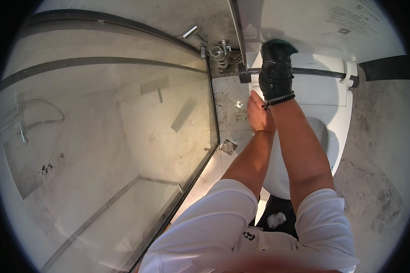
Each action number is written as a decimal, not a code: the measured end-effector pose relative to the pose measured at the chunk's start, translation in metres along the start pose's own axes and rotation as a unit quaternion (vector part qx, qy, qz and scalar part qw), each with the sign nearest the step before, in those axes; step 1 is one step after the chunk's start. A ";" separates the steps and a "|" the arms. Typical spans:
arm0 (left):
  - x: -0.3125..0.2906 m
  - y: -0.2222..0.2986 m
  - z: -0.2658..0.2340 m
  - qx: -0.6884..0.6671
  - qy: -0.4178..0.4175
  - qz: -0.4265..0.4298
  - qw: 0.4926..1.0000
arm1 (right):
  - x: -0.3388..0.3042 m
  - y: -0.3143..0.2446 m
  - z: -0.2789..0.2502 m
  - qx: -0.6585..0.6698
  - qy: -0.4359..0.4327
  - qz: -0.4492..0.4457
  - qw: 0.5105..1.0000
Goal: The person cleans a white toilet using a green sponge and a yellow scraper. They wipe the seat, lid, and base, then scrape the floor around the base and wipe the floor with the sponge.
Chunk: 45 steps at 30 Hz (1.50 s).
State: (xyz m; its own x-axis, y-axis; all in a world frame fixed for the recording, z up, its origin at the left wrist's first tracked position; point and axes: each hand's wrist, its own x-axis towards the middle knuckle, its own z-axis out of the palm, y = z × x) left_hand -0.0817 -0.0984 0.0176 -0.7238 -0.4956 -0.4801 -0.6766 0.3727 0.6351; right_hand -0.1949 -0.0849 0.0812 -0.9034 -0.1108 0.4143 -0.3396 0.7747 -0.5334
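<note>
My right hand (277, 73), in a black glove with a dark beaded band at the wrist, reaches to the foot of a pale upright panel (305, 27). Its fingers press a dark green pad or cloth (289, 46) against that surface; most of the pad is hidden under the glove. Just below the glove, my bare left hand (260, 116) rests against the left side of the white toilet (337, 98). The left fingers are stretched out, partly covered by my right wrist. A dark bar (321, 73) runs across behind the gloved hand.
On the left stands a dark-framed glass shower enclosure (168, 113). A chrome spray nozzle (191, 32) with a coiled hose (218, 57) hangs left of the panel. A square floor drain (228, 147) lies between shower and toilet. A white bracket (349, 73) holds the bar's right end.
</note>
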 end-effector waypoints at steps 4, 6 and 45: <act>-0.001 0.001 0.001 0.028 0.011 0.006 1.000 | 0.008 0.001 -0.001 0.001 -0.010 -0.103 0.995; -0.003 0.002 0.002 0.043 0.032 0.019 0.998 | 0.010 0.006 0.000 0.013 0.000 -0.142 0.990; -0.085 -0.149 -0.048 -0.082 0.005 0.074 0.994 | -0.090 0.231 -0.102 -0.265 -0.107 0.001 0.958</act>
State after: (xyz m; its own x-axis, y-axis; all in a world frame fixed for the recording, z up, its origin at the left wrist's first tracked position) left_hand 0.0874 -0.1496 -0.0067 -0.8113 -0.4537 -0.3688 -0.5314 0.3090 0.7888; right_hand -0.1648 0.1676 -0.0037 -0.9559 -0.1904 0.2235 -0.2085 0.9762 -0.0601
